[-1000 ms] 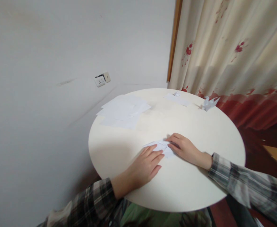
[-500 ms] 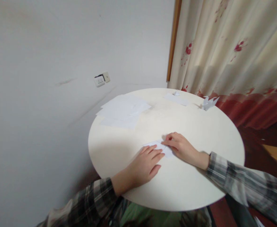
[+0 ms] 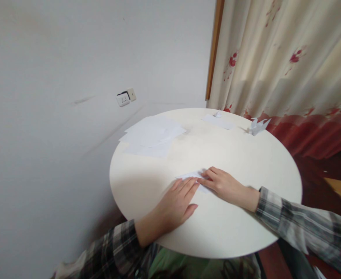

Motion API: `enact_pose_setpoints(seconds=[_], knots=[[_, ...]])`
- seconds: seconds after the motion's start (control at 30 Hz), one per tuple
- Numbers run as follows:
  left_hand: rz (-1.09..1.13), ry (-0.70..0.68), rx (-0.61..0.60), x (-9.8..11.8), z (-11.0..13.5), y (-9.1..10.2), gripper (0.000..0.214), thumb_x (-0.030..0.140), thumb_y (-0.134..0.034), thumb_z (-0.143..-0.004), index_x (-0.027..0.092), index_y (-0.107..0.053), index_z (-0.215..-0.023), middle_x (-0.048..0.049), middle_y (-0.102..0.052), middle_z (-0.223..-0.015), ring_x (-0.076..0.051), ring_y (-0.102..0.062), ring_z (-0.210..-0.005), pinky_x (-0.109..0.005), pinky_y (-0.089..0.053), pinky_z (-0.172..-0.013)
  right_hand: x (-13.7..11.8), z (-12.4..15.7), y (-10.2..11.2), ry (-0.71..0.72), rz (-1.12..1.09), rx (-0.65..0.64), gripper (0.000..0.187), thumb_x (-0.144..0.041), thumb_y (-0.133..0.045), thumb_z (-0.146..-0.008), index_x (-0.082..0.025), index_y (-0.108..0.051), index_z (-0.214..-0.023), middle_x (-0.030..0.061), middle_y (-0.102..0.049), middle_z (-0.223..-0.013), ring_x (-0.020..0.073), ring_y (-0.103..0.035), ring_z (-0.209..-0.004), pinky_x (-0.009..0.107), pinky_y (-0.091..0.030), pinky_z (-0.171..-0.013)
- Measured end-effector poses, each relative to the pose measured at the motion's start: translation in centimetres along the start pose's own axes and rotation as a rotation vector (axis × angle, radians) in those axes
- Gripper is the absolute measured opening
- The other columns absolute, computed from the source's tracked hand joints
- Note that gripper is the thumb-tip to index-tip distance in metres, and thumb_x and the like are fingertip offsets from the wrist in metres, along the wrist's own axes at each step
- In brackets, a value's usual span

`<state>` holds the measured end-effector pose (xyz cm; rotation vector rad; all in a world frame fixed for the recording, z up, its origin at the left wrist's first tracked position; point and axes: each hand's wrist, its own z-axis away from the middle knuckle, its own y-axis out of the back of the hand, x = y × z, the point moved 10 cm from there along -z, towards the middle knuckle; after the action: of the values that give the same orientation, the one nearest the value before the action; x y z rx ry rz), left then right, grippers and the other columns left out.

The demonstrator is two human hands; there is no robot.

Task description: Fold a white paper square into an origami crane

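A small piece of folded white paper [image 3: 207, 189] lies on the round white table near its front half, partly hidden under both hands. My left hand [image 3: 178, 201] rests flat on the paper's left part, fingers stretched out and side by side, thumb apart. From the right, my right hand [image 3: 221, 183] holds the paper's upper right part, its fingertips bent close together on a fold. The tips of the two hands nearly meet over the middle of the sheet.
Loose white paper sheets [image 3: 153, 133] are spread at the table's back left. A folded paper crane [image 3: 257, 126] stands at the back right. Another small folded paper piece [image 3: 217, 114] sits by a flat paper strip [image 3: 217, 121]. A wall [image 3: 57, 135] borders the table's left side.
My right hand's fingertips have shifted slightly left and down along the paper. My left fingers have drawn closer together, and less of the paper shows.
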<state>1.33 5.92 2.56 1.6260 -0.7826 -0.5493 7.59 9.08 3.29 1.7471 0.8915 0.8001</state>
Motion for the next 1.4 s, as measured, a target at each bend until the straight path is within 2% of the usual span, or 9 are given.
enact_pose_setpoints(seconds=[0.17,0.37,0.53,0.87,1.0,1.13,1.23,1.3,1.4], knots=[[-0.019,0.04,0.009,-1.0,0.2,-0.3,0.055,0.039,-0.044,-0.087,0.006,-0.034,-0.13,-0.0184,-0.044,-0.132,-0.027,-0.04,-0.123,-0.043,-0.031,-0.102,0.0,0.1,0.0,0.004,-0.011,-0.006,0.033,-0.015,-0.038,-0.089,-0.014,-0.052,-0.119,0.0128,-0.055,-0.095,0.0211,-0.047,-0.085,0.035,-0.047,-0.071],[-0.05,0.05,0.05,-1.9,0.8,0.5,0.055,0.044,-0.046,-0.086,0.006,-0.04,-0.125,-0.0194,-0.051,-0.124,-0.029,-0.047,-0.115,-0.045,-0.036,-0.098,-0.1,0.0,0.0,0.004,-0.017,-0.025,0.032,-0.015,-0.037,-0.09,-0.013,-0.053,-0.118,0.0129,-0.056,-0.098,0.0213,-0.047,-0.088,0.035,-0.048,-0.072],[-0.112,0.059,0.024,-2.6,1.5,1.0,0.056,0.043,-0.049,-0.084,0.003,-0.042,-0.123,-0.0206,-0.052,-0.122,-0.029,-0.048,-0.115,-0.043,-0.037,-0.098,-0.2,-0.2,0.2,0.016,-0.01,-0.03,0.032,-0.015,-0.038,-0.09,-0.012,-0.053,-0.117,0.0134,-0.057,-0.099,0.0217,-0.048,-0.088,0.036,-0.048,-0.072],[-0.15,0.082,0.024,-3.7,2.2,1.8,0.047,0.038,-0.051,-0.084,0.006,-0.048,-0.118,-0.018,-0.055,-0.119,-0.028,-0.052,-0.11,-0.045,-0.04,-0.096,-0.1,-0.2,0.0,0.014,-0.001,-0.023,0.032,-0.013,-0.037,-0.09,-0.013,-0.052,-0.117,0.0132,-0.056,-0.099,0.0215,-0.048,-0.089,0.035,-0.048,-0.072],[-0.087,0.121,0.067,-4.9,2.3,3.1,0.04,0.035,-0.05,-0.086,0.01,-0.049,-0.117,-0.0133,-0.062,-0.107,-0.025,-0.057,-0.099,-0.042,-0.044,-0.089,-0.2,-0.2,0.0,0.016,0.009,-0.032,0.032,-0.014,-0.038,-0.09,-0.012,-0.052,-0.117,0.0138,-0.057,-0.1,0.0221,-0.049,-0.09,0.035,-0.049,-0.072],[0.046,0.248,0.152,-7.6,1.1,4.2,0.027,0.027,-0.046,-0.088,0.015,-0.055,-0.11,-0.008,-0.065,-0.099,-0.021,-0.059,-0.091,-0.036,-0.047,-0.082,-0.2,0.0,0.0,0.011,0.018,-0.026,0.032,-0.014,-0.038,-0.09,-0.013,-0.052,-0.118,0.0138,-0.057,-0.1,0.022,-0.049,-0.088,0.035,-0.049,-0.071],[0.188,0.239,0.166,-8.3,-1.2,3.8,0.016,0.021,-0.05,-0.085,0.016,-0.062,-0.095,-0.0054,-0.066,-0.091,-0.018,-0.059,-0.088,-0.032,-0.046,-0.081,-0.1,0.2,0.1,0.006,0.019,0.004,0.032,-0.013,-0.038,-0.089,-0.014,-0.053,-0.118,0.014,-0.057,-0.099,0.0217,-0.05,-0.087,0.036,-0.049,-0.071],[0.274,0.208,0.1,-8.1,-2.9,2.8,0.014,0.019,-0.054,-0.082,0.015,-0.063,-0.091,-0.0051,-0.065,-0.089,-0.017,-0.059,-0.085,-0.03,-0.046,-0.08,-0.2,0.3,0.1,0.01,0.019,0.015,0.032,-0.012,-0.039,-0.089,-0.014,-0.053,-0.118,0.0145,-0.058,-0.1,0.0217,-0.051,-0.088,0.036,-0.049,-0.071],[0.367,0.257,-0.003,-8.4,-4.5,1.3,0.014,0.019,-0.058,-0.078,0.014,-0.065,-0.089,-0.0046,-0.064,-0.086,-0.016,-0.059,-0.078,-0.027,-0.045,-0.074,-0.2,0.5,0.1,0.012,0.016,0.036,0.032,-0.012,-0.038,-0.089,-0.014,-0.053,-0.118,0.0149,-0.057,-0.103,0.0219,-0.052,-0.091,0.037,-0.049,-0.072]])
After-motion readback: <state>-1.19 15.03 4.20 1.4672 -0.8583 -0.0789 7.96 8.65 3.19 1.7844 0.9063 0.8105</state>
